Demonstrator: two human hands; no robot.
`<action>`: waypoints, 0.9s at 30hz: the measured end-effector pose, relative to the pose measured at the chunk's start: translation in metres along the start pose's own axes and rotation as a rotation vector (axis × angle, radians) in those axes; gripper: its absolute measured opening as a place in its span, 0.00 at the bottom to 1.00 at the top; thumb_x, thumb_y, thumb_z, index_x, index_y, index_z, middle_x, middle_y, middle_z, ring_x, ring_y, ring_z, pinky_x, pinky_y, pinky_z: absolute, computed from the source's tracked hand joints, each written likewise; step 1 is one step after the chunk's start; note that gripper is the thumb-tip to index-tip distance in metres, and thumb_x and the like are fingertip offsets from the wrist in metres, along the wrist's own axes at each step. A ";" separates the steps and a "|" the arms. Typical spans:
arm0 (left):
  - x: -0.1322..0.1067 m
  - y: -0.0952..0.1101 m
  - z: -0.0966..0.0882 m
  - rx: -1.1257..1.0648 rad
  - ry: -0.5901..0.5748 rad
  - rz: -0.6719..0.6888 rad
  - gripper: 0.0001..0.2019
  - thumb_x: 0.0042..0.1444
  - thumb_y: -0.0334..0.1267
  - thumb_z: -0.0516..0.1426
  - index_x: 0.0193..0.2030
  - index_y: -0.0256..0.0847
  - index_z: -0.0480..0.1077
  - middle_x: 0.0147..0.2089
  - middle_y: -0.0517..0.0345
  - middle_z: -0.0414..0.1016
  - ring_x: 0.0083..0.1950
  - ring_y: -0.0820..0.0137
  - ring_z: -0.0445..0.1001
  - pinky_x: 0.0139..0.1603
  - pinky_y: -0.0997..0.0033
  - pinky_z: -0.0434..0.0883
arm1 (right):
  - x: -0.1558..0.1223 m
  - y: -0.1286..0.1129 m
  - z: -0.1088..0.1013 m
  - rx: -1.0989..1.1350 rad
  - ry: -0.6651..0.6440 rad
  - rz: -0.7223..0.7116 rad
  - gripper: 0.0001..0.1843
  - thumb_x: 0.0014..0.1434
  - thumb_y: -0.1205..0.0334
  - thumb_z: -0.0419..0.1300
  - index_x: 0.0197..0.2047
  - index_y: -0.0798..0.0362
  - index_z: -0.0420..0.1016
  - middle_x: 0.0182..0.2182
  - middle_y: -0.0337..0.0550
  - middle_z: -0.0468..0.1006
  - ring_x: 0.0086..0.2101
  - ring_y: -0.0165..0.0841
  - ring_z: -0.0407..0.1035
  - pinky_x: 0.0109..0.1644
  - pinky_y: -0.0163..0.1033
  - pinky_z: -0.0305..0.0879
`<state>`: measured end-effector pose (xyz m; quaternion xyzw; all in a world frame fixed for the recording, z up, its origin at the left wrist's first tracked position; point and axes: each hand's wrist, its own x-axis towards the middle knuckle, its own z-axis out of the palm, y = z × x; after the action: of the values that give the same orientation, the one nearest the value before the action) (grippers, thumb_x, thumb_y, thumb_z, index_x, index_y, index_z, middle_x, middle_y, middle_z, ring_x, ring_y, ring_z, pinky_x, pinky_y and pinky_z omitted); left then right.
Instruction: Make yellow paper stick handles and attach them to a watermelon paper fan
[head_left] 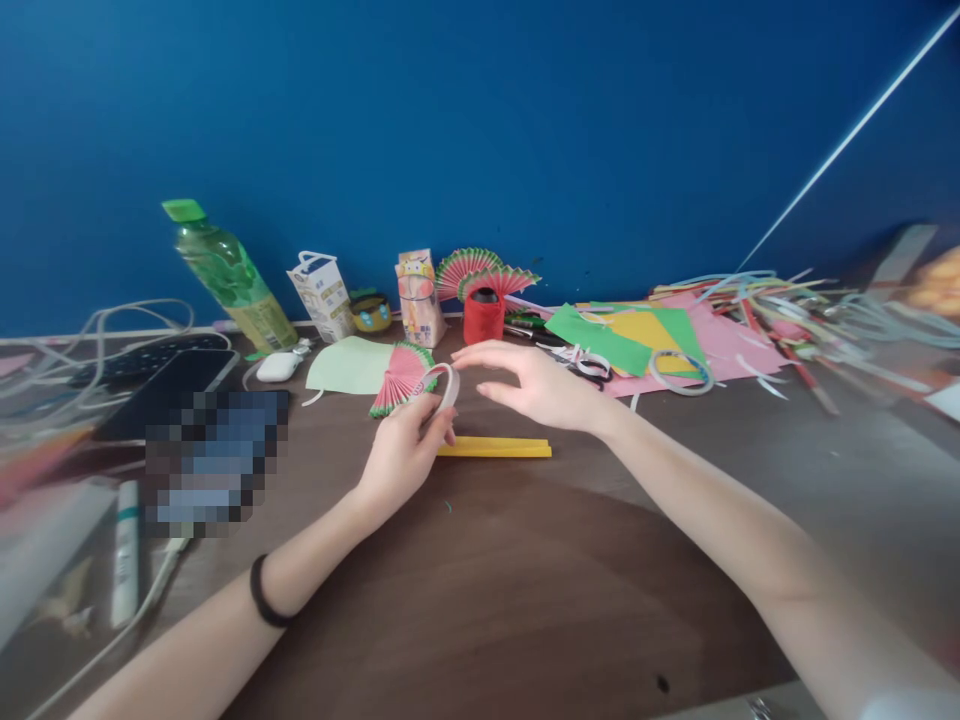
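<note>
A nearly used-up roll of white tape (450, 390) stands on edge in my left hand (405, 440), its fingers and thumb closed round the lower part. My right hand (525, 380) hovers just right of the roll, fingers stretched out and thumb apart; the fingertips come close to the roll's top edge, and I cannot tell whether they touch it. A folded yellow paper strip (502, 447) lies on the table by my left fingertips. Behind my left hand are a pink-and-green pleated paper fan (405, 375) and a pale green paper sheet (345, 365).
Along the blue wall stand a green bottle (236, 280), a drink carton (322, 295) and a red can (484, 315) with paper fans. Coloured paper (664, 335), scissors (592, 372) and another tape roll (681, 372) lie right. A phone (217, 455), cables and a marker (126, 555) occupy the left.
</note>
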<state>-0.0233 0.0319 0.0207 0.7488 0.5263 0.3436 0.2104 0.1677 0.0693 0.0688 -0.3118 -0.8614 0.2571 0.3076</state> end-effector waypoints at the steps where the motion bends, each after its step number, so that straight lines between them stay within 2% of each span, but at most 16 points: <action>1: 0.000 0.000 0.000 -0.027 -0.008 -0.012 0.11 0.60 0.42 0.48 0.30 0.40 0.65 0.25 0.62 0.74 0.31 0.72 0.73 0.37 0.73 0.68 | 0.000 -0.002 0.002 -0.014 -0.021 -0.003 0.21 0.56 0.72 0.52 0.52 0.50 0.69 0.54 0.42 0.69 0.54 0.33 0.62 0.60 0.44 0.57; 6: -0.002 0.000 0.000 -0.046 -0.003 -0.029 0.12 0.60 0.43 0.47 0.29 0.41 0.62 0.23 0.63 0.73 0.27 0.74 0.72 0.32 0.76 0.67 | -0.003 -0.007 0.007 0.043 -0.090 0.048 0.22 0.56 0.72 0.52 0.53 0.51 0.70 0.58 0.42 0.66 0.58 0.34 0.59 0.63 0.45 0.53; 10: -0.002 0.001 0.000 -0.038 0.012 -0.034 0.12 0.59 0.43 0.47 0.30 0.41 0.63 0.21 0.63 0.71 0.26 0.73 0.71 0.31 0.75 0.67 | -0.002 -0.003 0.008 0.269 -0.105 0.152 0.17 0.56 0.71 0.52 0.47 0.51 0.74 0.57 0.44 0.67 0.55 0.36 0.63 0.59 0.45 0.60; 13: -0.001 0.003 -0.001 -0.025 0.012 -0.044 0.12 0.59 0.43 0.47 0.29 0.40 0.63 0.20 0.64 0.69 0.24 0.74 0.69 0.29 0.76 0.65 | 0.000 -0.002 0.010 0.364 -0.048 0.161 0.12 0.55 0.71 0.53 0.41 0.53 0.74 0.52 0.46 0.71 0.51 0.33 0.67 0.55 0.43 0.64; 16: -0.001 0.004 -0.001 0.030 0.027 -0.055 0.11 0.58 0.42 0.48 0.31 0.40 0.65 0.18 0.66 0.65 0.21 0.76 0.64 0.24 0.78 0.61 | 0.001 -0.005 0.015 0.245 0.062 0.126 0.06 0.53 0.71 0.56 0.35 0.55 0.72 0.45 0.45 0.73 0.44 0.31 0.69 0.48 0.39 0.67; 19: -0.002 0.006 0.000 0.092 0.052 -0.046 0.10 0.57 0.42 0.49 0.33 0.40 0.67 0.19 0.66 0.63 0.20 0.77 0.60 0.23 0.79 0.58 | 0.001 -0.010 0.022 0.067 0.173 0.133 0.01 0.52 0.68 0.59 0.30 0.55 0.69 0.33 0.40 0.73 0.35 0.29 0.68 0.39 0.36 0.65; 21: -0.003 0.008 0.000 0.105 0.056 -0.047 0.10 0.57 0.41 0.49 0.33 0.40 0.67 0.19 0.66 0.63 0.20 0.76 0.61 0.23 0.79 0.58 | 0.001 -0.011 0.025 0.008 0.217 0.182 0.04 0.52 0.66 0.59 0.29 0.54 0.66 0.29 0.38 0.71 0.31 0.28 0.67 0.37 0.35 0.63; 24: -0.004 0.011 0.000 0.130 0.060 -0.054 0.10 0.57 0.41 0.49 0.30 0.40 0.66 0.18 0.66 0.61 0.19 0.76 0.60 0.22 0.78 0.57 | 0.000 -0.009 0.025 0.036 0.226 0.259 0.08 0.52 0.62 0.60 0.30 0.53 0.63 0.27 0.36 0.71 0.28 0.28 0.66 0.34 0.35 0.61; 27: -0.004 0.011 -0.001 0.154 0.060 -0.048 0.10 0.56 0.41 0.49 0.29 0.40 0.66 0.17 0.67 0.60 0.18 0.76 0.60 0.22 0.78 0.56 | -0.001 -0.006 0.023 0.086 0.159 0.267 0.09 0.52 0.62 0.60 0.35 0.52 0.62 0.28 0.36 0.71 0.28 0.28 0.66 0.34 0.35 0.61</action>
<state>-0.0173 0.0241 0.0274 0.7394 0.5750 0.3190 0.1445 0.1500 0.0593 0.0565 -0.4293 -0.7735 0.3068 0.3511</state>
